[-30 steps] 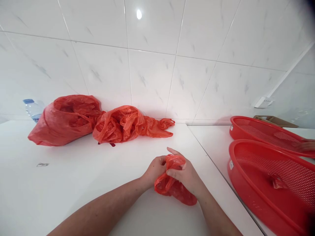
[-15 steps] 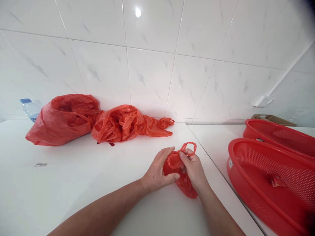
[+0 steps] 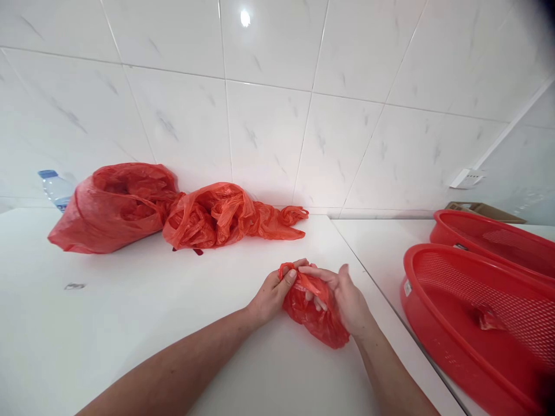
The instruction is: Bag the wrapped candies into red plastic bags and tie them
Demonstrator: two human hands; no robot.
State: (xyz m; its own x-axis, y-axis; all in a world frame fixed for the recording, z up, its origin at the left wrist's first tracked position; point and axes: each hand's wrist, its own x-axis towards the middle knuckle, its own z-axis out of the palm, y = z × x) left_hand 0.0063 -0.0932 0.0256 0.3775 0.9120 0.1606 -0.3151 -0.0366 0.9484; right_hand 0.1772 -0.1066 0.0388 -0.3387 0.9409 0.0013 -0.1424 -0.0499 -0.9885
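A thin red plastic bag [image 3: 315, 325] hangs loosely bunched between both hands, low over the white table. My left hand [image 3: 273, 296] pinches its upper left edge between thumb and fingers. At the bag's right side is my right hand [image 3: 349, 297], with its thumb raised and index finger stretched along the bag's top. The other fingers of that hand curve into the folds and show in part under the rim. What the bag holds, if anything, cannot be made out.
Against the tiled wall lie a large stuffed red bag [image 3: 108, 225] and a pile of crumpled red bags [image 3: 208, 216]. A plastic bottle [image 3: 56, 188] stands behind them. Two red baskets [image 3: 427, 300] are at the right, the nearer holding a small red bundle [image 3: 491, 319].
My left hand has closed on the bag's edge. My right hand has let go of the handle loop, and its thumb has lifted. The bag looks more spread out.
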